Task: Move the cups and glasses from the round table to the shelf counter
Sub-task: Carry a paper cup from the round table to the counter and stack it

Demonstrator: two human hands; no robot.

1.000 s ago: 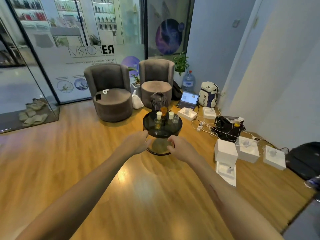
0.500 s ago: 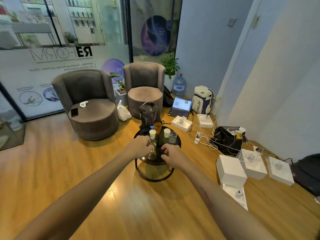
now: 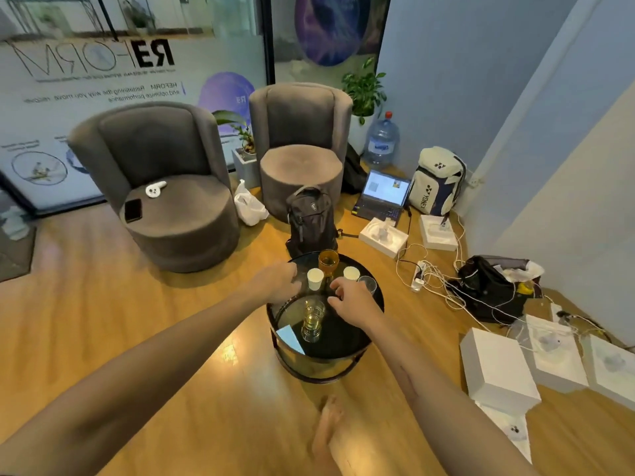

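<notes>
A small round black table (image 3: 350, 341) stands on the wooden floor below me. On it are an amber stemmed glass (image 3: 328, 260) at the back, two white paper cups (image 3: 315, 278) (image 3: 351, 273), a clear glass (image 3: 367, 284) at the right, and a clear tumbler (image 3: 312, 319) near the front. My left hand (image 3: 275, 283) hovers over the table's left rim, just left of the nearer white cup, fingers loosely curled and holding nothing. My right hand (image 3: 350, 298) hangs above the table's middle, beside the clear glass, fingers loosely bent and holding nothing.
Two grey round armchairs (image 3: 165, 187) (image 3: 300, 149) stand behind the table, a black backpack (image 3: 311, 218) between table and chairs. A laptop (image 3: 383, 194), white boxes (image 3: 498, 365), a power strip with cables (image 3: 421, 276) and bags crowd the floor at right. My bare foot (image 3: 326, 431) is near the table.
I have stepped closer to the table. Both hands have moved forward over the tabletop, toward the cups.
</notes>
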